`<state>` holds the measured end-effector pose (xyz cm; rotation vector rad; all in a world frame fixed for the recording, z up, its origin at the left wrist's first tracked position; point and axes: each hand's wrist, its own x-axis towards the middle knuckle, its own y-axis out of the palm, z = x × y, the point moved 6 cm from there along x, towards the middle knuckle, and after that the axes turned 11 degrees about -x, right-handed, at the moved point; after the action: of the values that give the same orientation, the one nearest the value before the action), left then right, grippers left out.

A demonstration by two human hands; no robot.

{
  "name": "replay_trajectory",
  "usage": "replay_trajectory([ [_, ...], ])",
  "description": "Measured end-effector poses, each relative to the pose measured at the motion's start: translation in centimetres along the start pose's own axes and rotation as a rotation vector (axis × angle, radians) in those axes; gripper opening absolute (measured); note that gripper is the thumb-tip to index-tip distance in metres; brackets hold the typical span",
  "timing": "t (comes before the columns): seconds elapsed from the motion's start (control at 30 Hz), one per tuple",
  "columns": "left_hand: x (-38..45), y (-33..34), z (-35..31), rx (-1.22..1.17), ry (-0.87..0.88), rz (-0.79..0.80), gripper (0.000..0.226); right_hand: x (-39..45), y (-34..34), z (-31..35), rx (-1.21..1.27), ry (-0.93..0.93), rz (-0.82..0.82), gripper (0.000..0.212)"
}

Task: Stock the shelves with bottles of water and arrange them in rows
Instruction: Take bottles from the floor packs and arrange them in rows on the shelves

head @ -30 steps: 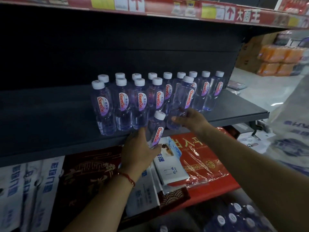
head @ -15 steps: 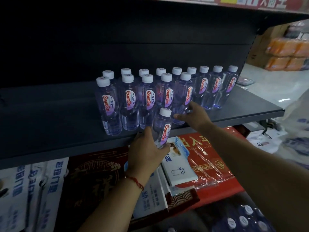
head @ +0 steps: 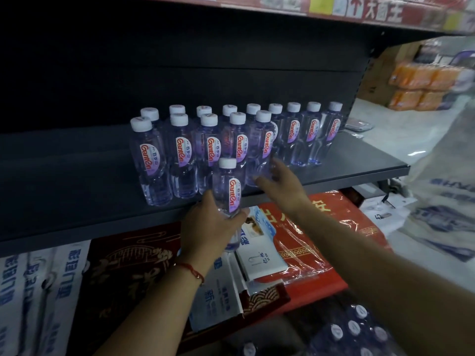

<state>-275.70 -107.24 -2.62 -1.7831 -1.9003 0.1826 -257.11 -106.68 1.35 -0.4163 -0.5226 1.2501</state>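
In the head view, the left hand [head: 212,227] reached up from below the shelf edge, wrist bent back, its fingers and thumb curled round the lower body of a water bottle [head: 228,194]. That bottle stood upright in front of the shelf's front lip, its base below the shelf level and not resting on the board. A thin red cord bracelet [head: 191,270] circled the left wrist. The right hand [head: 279,183] stretched forward on a long, nearly straight arm, fingers extended and loose, their tips against the base of the rightmost front-row bottle [head: 261,150], gripping nothing.

The shelf [head: 347,168] was a flat, dark, matte board. On it stood two rows of bottles [head: 231,140]: clear, ribbed plastic cylinders with round white screw caps and oval labels in purple and red. Below lay a glossy red package [head: 321,242] in crinkled film and a white carton [head: 259,255].
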Motion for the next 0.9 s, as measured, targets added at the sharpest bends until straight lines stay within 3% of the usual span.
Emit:
replay_trajectory([
  [0.03, -0.1, 0.0, -0.3, -0.031, -0.006, -0.006, 0.054, -1.8, 0.0, -0.2, 0.03, -0.003, 0.031, 0.042],
  [0.2, -1.4, 1.1, -1.5, -0.212, -0.044, 0.031, 0.05, -10.6, 0.9, -3.1, 0.124, 0.039, 0.13, 0.065],
  [0.37, -3.6, 3.5, -3.3, -0.326, -0.057, 0.123, 0.057, -13.0, 1.5, -2.6, 0.171, -0.091, 0.163, 0.058],
  [0.5, -5.3, 5.0, -4.0, -0.434, -0.112, 0.201, 0.056, -13.6, 0.5, -2.0, 0.207, -0.184, 0.099, 0.05],
  [0.67, -6.2, 5.8, -4.4, -0.438, -0.14, 0.222, 0.038, -13.3, -0.4, -3.2, 0.026, -0.193, 0.054, 0.047],
  [0.83, -6.4, 5.8, -4.6, -0.41, -0.159, 0.294, 0.051, -12.5, -2.2, -4.1, 0.075, -0.101, 0.119, 0.046],
  [0.9, -6.7, 5.8, -5.4, -0.292, -0.086, 0.37, 0.044, -11.9, -3.3, -4.5, 0.077, -0.077, 0.142, 0.045],
])
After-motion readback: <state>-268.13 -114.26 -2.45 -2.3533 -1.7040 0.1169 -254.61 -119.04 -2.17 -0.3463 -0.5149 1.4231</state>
